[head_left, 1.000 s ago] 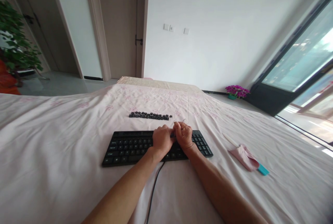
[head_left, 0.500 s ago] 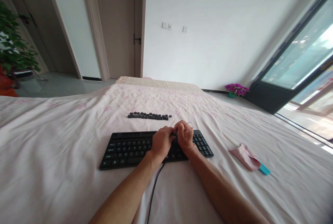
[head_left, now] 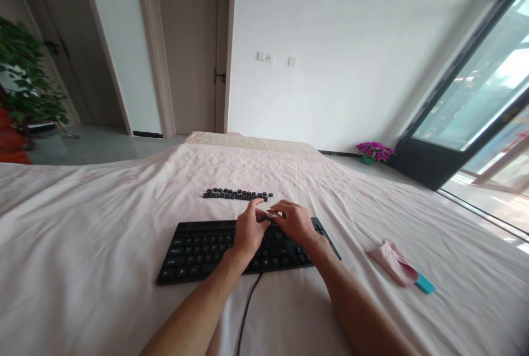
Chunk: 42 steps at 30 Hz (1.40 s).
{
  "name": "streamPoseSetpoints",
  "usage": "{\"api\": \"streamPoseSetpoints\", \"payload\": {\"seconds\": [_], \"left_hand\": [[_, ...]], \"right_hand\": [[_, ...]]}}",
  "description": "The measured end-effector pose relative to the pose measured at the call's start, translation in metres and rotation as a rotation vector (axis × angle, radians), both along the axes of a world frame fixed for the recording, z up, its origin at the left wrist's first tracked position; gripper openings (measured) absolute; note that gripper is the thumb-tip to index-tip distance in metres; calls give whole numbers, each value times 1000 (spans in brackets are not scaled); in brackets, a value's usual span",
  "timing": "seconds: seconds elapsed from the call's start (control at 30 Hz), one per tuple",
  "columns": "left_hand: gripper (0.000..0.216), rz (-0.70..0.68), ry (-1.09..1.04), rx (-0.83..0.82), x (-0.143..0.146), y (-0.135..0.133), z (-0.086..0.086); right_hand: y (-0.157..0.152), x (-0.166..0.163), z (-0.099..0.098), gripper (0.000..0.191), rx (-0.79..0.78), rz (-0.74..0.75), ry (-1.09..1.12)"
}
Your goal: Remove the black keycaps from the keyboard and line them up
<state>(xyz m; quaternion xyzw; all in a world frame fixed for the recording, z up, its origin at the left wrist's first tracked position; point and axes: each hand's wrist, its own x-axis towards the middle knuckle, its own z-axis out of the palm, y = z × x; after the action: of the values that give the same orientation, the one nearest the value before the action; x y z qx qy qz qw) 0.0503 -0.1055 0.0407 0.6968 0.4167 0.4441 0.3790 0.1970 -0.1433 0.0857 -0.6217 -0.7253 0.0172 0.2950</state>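
A black keyboard (head_left: 198,248) lies on the pink sheet in front of me, its cable (head_left: 247,312) running toward me. Both hands hover over its upper right part, fingertips meeting. My right hand (head_left: 295,222) pinches a small thin wire tool, and a small dark piece, apparently a keycap, sits where the fingers meet. My left hand (head_left: 247,229) pinches at that same spot with thumb and forefinger. A row of loose black keycaps (head_left: 237,194) lies on the sheet just beyond the keyboard.
A pink cloth with a teal object (head_left: 399,269) under it lies on the sheet to the right. A pink-flowered sheet (head_left: 82,235) covers the bed. Behind are a door, a potted plant (head_left: 25,86) at left, a small flower pot (head_left: 374,152) and a glass door at right.
Both hands have lifted from the keys and their fingers now meet above the keyboard's top edge. The view has tilted up slightly.
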Motion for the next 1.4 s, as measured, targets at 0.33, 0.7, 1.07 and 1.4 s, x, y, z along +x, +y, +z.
{"api": "streamPoseSetpoints", "payload": {"seconds": [0.33,0.7,1.07,1.4], "left_hand": [[39,-48,335,171,-53,25,16],[34,180,301,5,-182,56,-9],[46,155,143,-118,-191,60,-25],[40,148,192,-114,-192,60,-26]], "right_hand": [[30,29,-12,23,-121,-211,16],[73,60,-27,17,-230,-360,-37],[90,58,-40,21,-296,-405,-68],[81,53,-31,26,-280,-430,-77]]}}
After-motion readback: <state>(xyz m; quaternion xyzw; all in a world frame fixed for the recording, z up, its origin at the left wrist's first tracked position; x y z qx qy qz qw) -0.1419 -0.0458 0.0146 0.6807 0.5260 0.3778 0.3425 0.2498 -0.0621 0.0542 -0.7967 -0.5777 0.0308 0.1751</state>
